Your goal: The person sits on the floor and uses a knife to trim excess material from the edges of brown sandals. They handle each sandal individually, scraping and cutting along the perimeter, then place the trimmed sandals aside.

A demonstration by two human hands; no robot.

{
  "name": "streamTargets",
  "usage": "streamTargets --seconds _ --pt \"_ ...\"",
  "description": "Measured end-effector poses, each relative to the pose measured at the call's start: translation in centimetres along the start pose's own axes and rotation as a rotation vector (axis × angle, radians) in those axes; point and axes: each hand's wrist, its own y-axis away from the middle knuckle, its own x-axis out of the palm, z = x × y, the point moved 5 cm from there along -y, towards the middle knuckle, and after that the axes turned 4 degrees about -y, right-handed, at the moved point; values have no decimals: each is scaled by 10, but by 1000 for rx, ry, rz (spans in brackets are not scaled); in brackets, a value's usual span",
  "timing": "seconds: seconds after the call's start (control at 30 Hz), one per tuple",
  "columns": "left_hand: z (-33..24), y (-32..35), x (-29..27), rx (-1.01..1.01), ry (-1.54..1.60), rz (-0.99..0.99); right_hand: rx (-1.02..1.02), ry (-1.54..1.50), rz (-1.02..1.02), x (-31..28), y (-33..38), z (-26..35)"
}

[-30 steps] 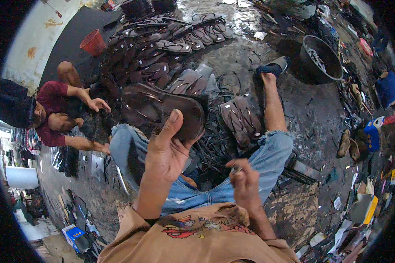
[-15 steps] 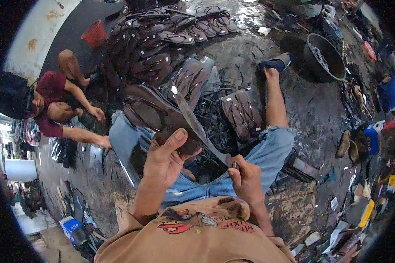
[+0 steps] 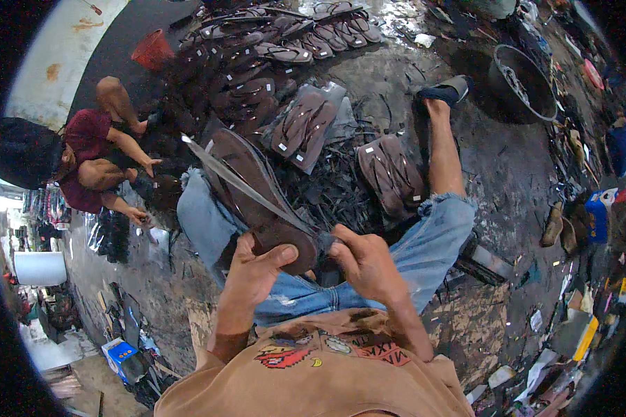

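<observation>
Nearest: left hand [image 3: 247,278] clamps the heel of a sandal [image 3: 268,228], thumb on top, fingers underneath. Right hand [image 3: 372,264], close beside it, has its fingers closed round the handle of a long knife [image 3: 240,182]. Half a second ago the blade stood to the sandal's right; now it slants across it, tip to upper left. Reads as tool and workpiece brought together; contact can't be told.

Sandal: dark brown, glossy thong straps, toe pointing away, held above the lap between the knees. Sole edge looks layered on the right.

Beyond: black offcuts [image 3: 341,198] on the floor, then a sandal pair [image 3: 306,128] on clear wrap.
</observation>
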Motion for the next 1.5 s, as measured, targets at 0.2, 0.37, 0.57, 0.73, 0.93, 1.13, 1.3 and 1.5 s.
streamTargets --seconds 0.2,0.37,0.57,0.73,0.93,1.13,1.3,1.5 --pt "-17 7 4 35 61 64 44 -328 -328 12 -51 -17" --pt "0 -8 -19 76 88 -419 207 -358 -119 25 20 -21" --pt "5 -13 -20 83 114 -580 214 -161 123 41 67 -19" --pt "-4 -14 -14 131 159 -340 97 23 -11 51 14 -30" --pt "5 -13 -28 86 46 -433 -122 154 -221 43 -87 -1" --pt "8 -3 -33 126 101 -332 -54 129 -355 13 -165 8" --pt "5 7 -15 162 -384 -247 -14 -458 -289 -6 -147 9" --pt "-31 -27 14 143 158 44 -34 -481 -249 15 -57 21"
